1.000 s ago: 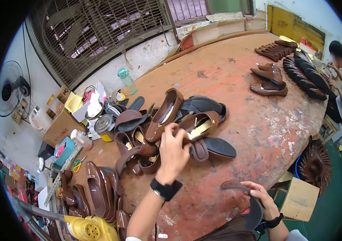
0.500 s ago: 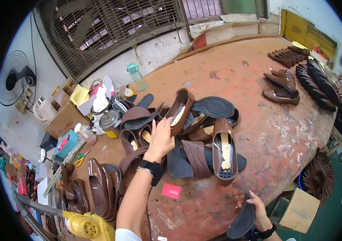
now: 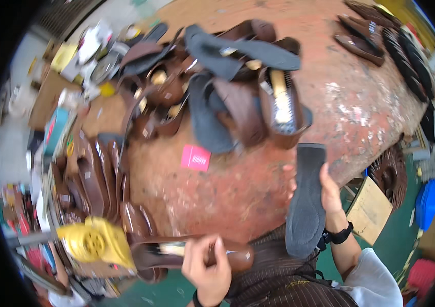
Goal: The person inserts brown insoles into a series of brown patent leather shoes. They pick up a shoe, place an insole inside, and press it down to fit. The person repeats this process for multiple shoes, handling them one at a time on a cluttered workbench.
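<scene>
My left hand grips a glossy brown shoe low in front of me, thumb and fingers closed around its middle. The shoe lies sideways, and a pale strip shows in its opening. Further right, my right hand holds a dark grey shoe sole upright, with the fingertips coming around its left edge and the thumb on its right. Beyond both hands lies a heap of brown shoes and dark soles on the worn reddish table. The picture is partly blurred by motion.
Several brown shoes stand in a row at the left, beside a yellow machine part. A red card lies before the heap. Shoes and black soles line the far right. A wooden stool stands at the table's right edge.
My left hand has drawn a brown shoe out of the heap toward me. My right hand has raised the sole and turned it upright. The view has tilted downward.
</scene>
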`<action>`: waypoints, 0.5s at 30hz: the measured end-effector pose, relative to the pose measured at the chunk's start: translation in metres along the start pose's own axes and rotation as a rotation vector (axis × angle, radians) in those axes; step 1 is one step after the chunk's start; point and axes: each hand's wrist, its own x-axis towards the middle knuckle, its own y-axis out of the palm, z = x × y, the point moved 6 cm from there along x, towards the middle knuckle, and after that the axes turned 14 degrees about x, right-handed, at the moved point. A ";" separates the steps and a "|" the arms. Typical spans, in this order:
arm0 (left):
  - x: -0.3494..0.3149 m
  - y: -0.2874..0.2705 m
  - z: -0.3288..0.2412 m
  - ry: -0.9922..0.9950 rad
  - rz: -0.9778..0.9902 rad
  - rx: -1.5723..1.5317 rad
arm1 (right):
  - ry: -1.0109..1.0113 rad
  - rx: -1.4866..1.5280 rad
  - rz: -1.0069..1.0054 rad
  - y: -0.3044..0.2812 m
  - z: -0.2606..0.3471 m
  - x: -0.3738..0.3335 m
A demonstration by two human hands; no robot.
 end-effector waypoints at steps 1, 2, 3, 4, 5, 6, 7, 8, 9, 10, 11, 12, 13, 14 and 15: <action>-0.001 0.016 0.009 -0.109 0.011 -0.041 | -0.048 -0.088 -0.006 0.010 0.001 -0.002; -0.004 0.036 0.019 -0.216 0.029 -0.201 | -0.081 -0.199 -0.058 0.018 0.004 -0.007; -0.006 0.054 0.026 -0.310 0.038 -0.367 | 0.019 -0.117 0.093 0.013 0.004 -0.011; -0.004 0.063 0.017 -0.155 0.044 -0.269 | -0.110 -0.254 0.017 0.022 0.006 -0.015; -0.007 0.067 0.011 -0.001 0.057 -0.167 | -0.213 -0.462 0.040 0.039 0.011 -0.020; -0.010 0.073 0.005 0.108 0.157 -0.108 | -0.346 -0.680 0.015 0.052 0.023 -0.027; -0.017 0.076 0.004 0.203 0.247 -0.036 | -0.437 -0.961 0.110 0.069 0.026 -0.030; -0.027 0.073 0.012 0.239 0.277 0.157 | -0.528 -1.238 0.210 0.085 0.025 -0.032; -0.030 0.059 0.021 0.269 0.229 0.376 | -0.567 -1.431 0.325 0.096 0.017 -0.033; -0.031 0.046 0.031 0.223 0.189 0.435 | -0.618 -1.533 0.438 0.109 0.012 -0.038; -0.033 0.033 0.043 0.178 0.150 0.495 | -0.666 -1.633 0.552 0.123 0.003 -0.040; -0.035 0.024 0.060 0.179 0.144 0.532 | -0.694 -1.621 0.660 0.131 -0.009 -0.038; -0.038 0.018 0.079 0.181 0.141 0.566 | -0.716 -1.607 0.767 0.136 -0.024 -0.037; -0.040 0.010 0.092 0.184 0.087 0.461 | -0.711 -1.534 0.823 0.139 -0.042 -0.035; -0.042 0.003 0.104 0.166 0.055 0.359 | -0.717 -1.467 0.902 0.141 -0.060 -0.034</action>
